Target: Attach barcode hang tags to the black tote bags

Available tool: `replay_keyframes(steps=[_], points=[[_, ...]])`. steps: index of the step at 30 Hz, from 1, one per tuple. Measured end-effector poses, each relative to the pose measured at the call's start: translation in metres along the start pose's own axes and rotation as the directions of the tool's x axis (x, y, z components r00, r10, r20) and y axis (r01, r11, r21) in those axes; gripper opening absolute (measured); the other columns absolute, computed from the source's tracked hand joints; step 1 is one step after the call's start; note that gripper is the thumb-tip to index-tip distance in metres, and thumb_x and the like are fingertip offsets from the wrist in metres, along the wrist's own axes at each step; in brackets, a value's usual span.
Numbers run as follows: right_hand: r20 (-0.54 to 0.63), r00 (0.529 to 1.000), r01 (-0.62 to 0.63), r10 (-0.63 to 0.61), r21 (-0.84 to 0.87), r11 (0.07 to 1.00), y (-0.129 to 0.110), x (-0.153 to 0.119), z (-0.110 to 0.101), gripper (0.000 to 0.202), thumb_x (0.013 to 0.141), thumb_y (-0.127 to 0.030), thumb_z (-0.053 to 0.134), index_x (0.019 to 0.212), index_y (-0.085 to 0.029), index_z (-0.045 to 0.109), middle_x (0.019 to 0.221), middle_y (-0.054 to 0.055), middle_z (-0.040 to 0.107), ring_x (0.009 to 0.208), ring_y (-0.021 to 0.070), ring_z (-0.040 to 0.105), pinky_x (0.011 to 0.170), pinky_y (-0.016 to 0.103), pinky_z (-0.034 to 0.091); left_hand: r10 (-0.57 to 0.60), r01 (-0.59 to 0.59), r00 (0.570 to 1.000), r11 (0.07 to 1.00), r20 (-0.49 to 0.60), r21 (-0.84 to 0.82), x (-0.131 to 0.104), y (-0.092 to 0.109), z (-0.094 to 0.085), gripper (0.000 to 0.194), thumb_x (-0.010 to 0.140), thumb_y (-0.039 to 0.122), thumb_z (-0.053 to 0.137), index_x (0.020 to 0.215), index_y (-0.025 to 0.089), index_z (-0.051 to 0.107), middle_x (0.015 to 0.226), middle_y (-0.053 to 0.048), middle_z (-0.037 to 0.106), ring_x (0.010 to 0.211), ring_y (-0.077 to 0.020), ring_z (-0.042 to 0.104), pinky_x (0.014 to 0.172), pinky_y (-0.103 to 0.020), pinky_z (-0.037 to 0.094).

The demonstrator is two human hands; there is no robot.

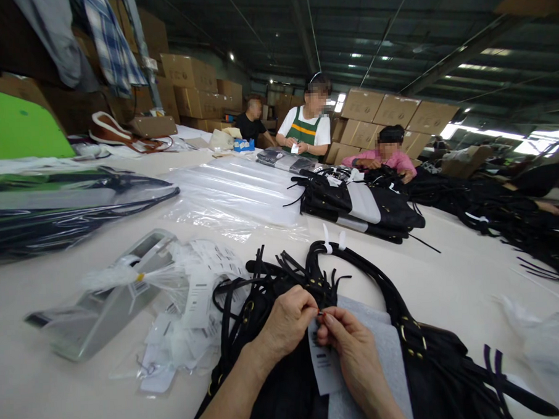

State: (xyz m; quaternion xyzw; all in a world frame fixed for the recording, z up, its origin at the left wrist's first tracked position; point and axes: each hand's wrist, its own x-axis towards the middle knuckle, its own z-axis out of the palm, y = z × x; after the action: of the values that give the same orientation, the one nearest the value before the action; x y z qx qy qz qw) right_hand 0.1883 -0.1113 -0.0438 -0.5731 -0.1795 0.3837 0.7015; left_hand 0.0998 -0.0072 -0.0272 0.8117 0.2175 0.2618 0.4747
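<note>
- While both hands met above the black bag (292, 394), the left hand (288, 317) had its thumb and forefinger pressed together on a small orange piece (318, 311); the right hand (347, 336) pinched at the same spot, its other fingers curled.
- A printed white tag (323, 371) hung beneath the right fingers, against the bag's front, partly over a grey panel (370, 320).
- Tag work at the bag seemed the step in hand; whether the piece was cord or fastener, I could not tell.
- The next move appeared to call for a fine, steady pinch, keeping the tag flat and accessible.
- Black tassels (293, 264) and looped handles (377, 270) crowded the fingertips and could have snagged.
- Left of the bag, bundled tags (204, 299) and a grey dispenser-like holder (112, 309) cluttered the tabletop (448, 261).
- Beyond lay clear plastic sheets (232, 187) and stacked bags (329, 198); a co-worker in a green apron (304, 131) stood behind.
</note>
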Motion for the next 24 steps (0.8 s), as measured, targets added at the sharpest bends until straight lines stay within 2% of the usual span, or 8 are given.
replay_keyframes(steps=[5,19,24], points=[[0.012,1.000,0.009,-0.009,0.021,1.000,-0.0003,-0.0011,0.0007,0.025,0.065,-0.037,0.071,0.072,-0.015,0.061,0.054,-0.001,0.059,0.049,0.0095,0.050,0.051,0.021,0.040,0.001,-0.002,1.000,1.000,0.030,0.019,0.0000,-0.0006,-0.0006,0.016,0.072,0.005,0.046,0.063,0.015,0.054,0.068,0.001,0.051,0.066,-0.0103,0.050,0.062,-0.020,0.037],[0.000,1.000,0.008,-0.008,0.047,0.999,0.0018,0.0002,-0.0017,0.023,0.067,-0.035,0.070,0.075,-0.016,0.061,0.059,-0.001,0.060,0.051,0.0098,0.051,0.052,0.022,0.041,-0.002,0.003,1.000,0.999,-0.017,0.039,0.0013,-0.0039,-0.0013,0.014,0.073,0.010,0.047,0.062,0.016,0.054,0.067,0.002,0.051,0.064,-0.0103,0.050,0.061,-0.021,0.038],[0.015,1.000,0.014,-0.014,0.018,1.000,0.0021,-0.0004,-0.0019,0.024,0.068,-0.037,0.069,0.075,-0.015,0.061,0.055,-0.001,0.059,0.051,0.0106,0.050,0.052,0.022,0.040,0.003,-0.003,1.000,0.999,-0.010,0.037,0.0010,-0.0030,-0.0021,0.014,0.072,0.009,0.047,0.061,0.016,0.053,0.066,0.002,0.051,0.063,-0.0102,0.050,0.061,-0.021,0.038]])
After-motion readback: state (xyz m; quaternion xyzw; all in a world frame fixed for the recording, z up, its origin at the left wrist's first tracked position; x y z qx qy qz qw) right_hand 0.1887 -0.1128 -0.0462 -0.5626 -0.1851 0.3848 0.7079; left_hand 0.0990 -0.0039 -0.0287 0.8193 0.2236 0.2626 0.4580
